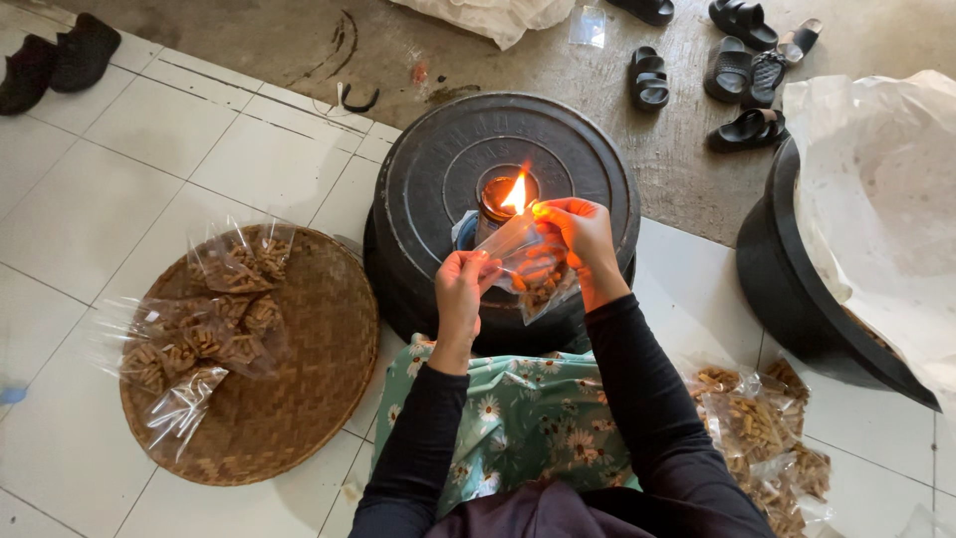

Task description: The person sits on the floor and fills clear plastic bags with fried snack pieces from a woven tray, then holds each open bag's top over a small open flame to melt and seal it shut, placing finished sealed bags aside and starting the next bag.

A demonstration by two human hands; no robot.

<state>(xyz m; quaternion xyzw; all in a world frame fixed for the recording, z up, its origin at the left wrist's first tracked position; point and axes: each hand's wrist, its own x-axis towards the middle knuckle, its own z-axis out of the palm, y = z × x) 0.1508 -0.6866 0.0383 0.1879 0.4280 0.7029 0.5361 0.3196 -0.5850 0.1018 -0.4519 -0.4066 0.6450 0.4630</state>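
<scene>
My left hand [460, 289] and my right hand [583, 239] together hold a clear plastic bag of brown snack pieces [533, 271]. Its open top edge is stretched between my fingers right beside the flame [516, 194] of a small lamp [495, 204]. The lamp stands on an upturned black tub [428, 179] in front of my knees. My left hand pinches the bag's near corner; the right pinches the far corner close to the flame.
A round woven tray [299, 399] at left carries several filled clear bags [204, 329]. More filled bags [762, 438] lie on the tiles at right. A black tub lined with white plastic [856, 219] stands far right. Sandals [737, 60] and black shoes [55, 55] lie at the back.
</scene>
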